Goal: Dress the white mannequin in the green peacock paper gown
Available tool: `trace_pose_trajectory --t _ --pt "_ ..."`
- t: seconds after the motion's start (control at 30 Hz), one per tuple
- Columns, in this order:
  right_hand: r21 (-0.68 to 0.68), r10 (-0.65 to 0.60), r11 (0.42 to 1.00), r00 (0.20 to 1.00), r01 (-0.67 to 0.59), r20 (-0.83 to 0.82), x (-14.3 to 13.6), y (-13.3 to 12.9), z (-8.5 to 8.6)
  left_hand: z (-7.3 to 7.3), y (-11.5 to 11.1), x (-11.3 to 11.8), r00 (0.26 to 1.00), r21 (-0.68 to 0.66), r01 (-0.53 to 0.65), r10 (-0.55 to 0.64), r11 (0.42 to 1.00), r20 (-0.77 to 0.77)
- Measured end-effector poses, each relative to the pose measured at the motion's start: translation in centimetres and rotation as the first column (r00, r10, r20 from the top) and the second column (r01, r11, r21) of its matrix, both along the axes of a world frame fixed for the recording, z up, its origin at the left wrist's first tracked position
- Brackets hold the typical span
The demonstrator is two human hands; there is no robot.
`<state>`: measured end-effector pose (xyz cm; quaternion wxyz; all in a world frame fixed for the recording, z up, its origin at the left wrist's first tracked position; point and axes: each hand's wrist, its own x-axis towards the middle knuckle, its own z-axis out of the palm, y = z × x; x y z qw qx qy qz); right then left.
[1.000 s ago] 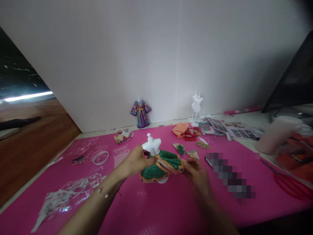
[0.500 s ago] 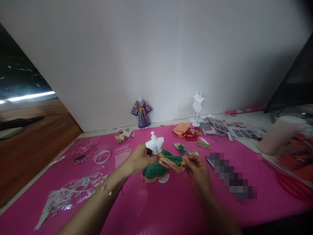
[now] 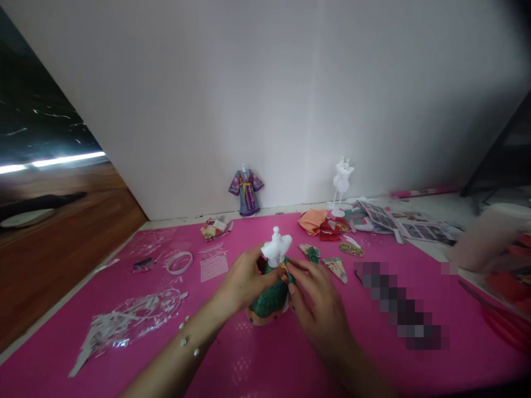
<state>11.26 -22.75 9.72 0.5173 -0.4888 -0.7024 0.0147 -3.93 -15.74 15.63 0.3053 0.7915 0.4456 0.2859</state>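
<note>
A small white mannequin (image 3: 276, 249) stands tilted on the pink mat, with a green skirt (image 3: 267, 301) edged in orange around its lower part. Wrapped round the mannequin's waist from the left, my left hand (image 3: 248, 279) presses its thumb on the top of the skirt. From the right, my right hand (image 3: 316, 296) pinches the green and orange cloth close to the waist. The fingertips of both hands nearly meet there. Part of the skirt is hidden behind my right hand.
Behind stand a doll robe (image 3: 246, 190) in purple and a bare white mannequin (image 3: 341, 185). Left on the pink mat (image 3: 157, 365) lie a tape roll (image 3: 180, 262) and a plastic bag of scraps (image 3: 128, 320). Red scissors (image 3: 504, 326) and a pale cup (image 3: 483, 237) are right.
My right hand has moved left to the mannequin's waist, bringing in the skirt flap that was stretched out to the right. The mannequin has shifted slightly right in view and leans more.
</note>
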Motion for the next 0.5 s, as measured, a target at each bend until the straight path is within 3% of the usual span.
trace_pose_trajectory --t 0.13,0.3,0.5 --pt "-0.032 -0.016 0.999 0.998 0.018 0.063 -0.2 0.2 -0.5 -0.2 -0.4 -0.2 1.0 0.027 -0.015 0.015 1.0 -0.002" --pt "-0.087 0.012 0.996 1.0 -0.011 0.011 -0.2 0.4 -0.6 -0.4 -0.5 -0.5 1.0 0.051 -0.007 0.006 0.999 0.016" --pt "-0.021 0.013 1.0 0.998 -0.014 -0.059 0.3 1.4 -1.0 0.1 -0.9 -1.2 0.966 -0.078 0.204 -0.188 0.976 0.178"
